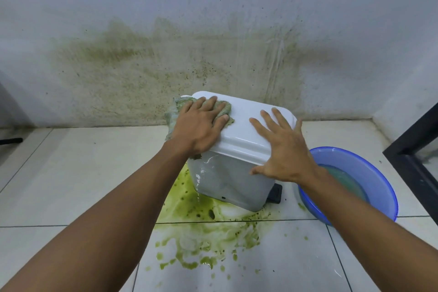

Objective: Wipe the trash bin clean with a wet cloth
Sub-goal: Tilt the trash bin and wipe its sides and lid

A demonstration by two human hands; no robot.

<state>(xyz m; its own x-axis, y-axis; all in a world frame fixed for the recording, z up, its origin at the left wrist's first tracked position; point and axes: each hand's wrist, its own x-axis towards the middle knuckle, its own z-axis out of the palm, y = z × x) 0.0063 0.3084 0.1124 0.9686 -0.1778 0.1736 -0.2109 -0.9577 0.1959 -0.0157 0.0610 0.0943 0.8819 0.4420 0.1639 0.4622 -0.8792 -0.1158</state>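
You had both hands on the trash bin (237, 180), mid-frame.
Your left hand (201, 124) pressed the cloth (175, 111), fingers straight; your right hand (283, 149) lay spread on the lid (246, 121), grasping nothing.

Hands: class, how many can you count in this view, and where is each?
2. The left hand presses a green-stained cloth onto the left of the trash bin lid; the right hand rests flat on its right side. Neither is hidden.
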